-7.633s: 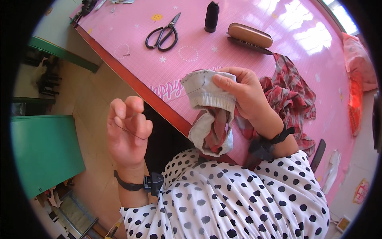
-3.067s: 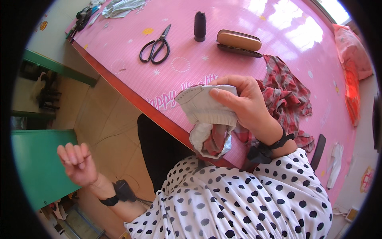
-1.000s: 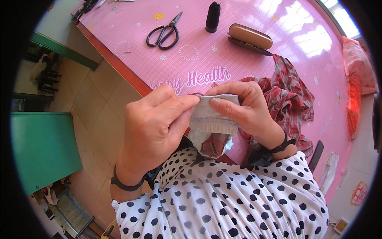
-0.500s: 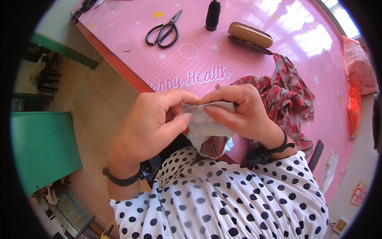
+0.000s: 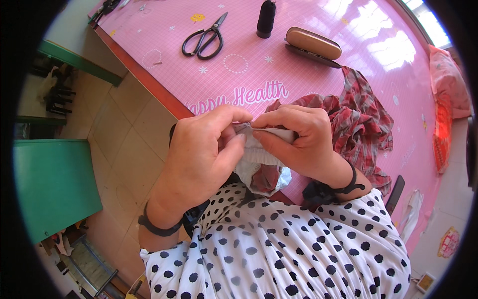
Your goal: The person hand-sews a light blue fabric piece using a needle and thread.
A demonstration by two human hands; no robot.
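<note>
Here my left hand [image 5: 199,154] and right hand [image 5: 298,142] meet over the near edge of the pink table mat [image 5: 249,65], both pinching the top fold of a small grey-white cloth piece [image 5: 259,154], thumbs pressed against forefingers. Beyond it on the mat lie the red plaid fabric [image 5: 361,124], black scissors [image 5: 204,37], a dark thread spool [image 5: 266,17] and a tan case [image 5: 313,44].

white cursive lettering [image 5: 251,95] printed on pink table mat [image 5: 298,74], near front edge
</note>
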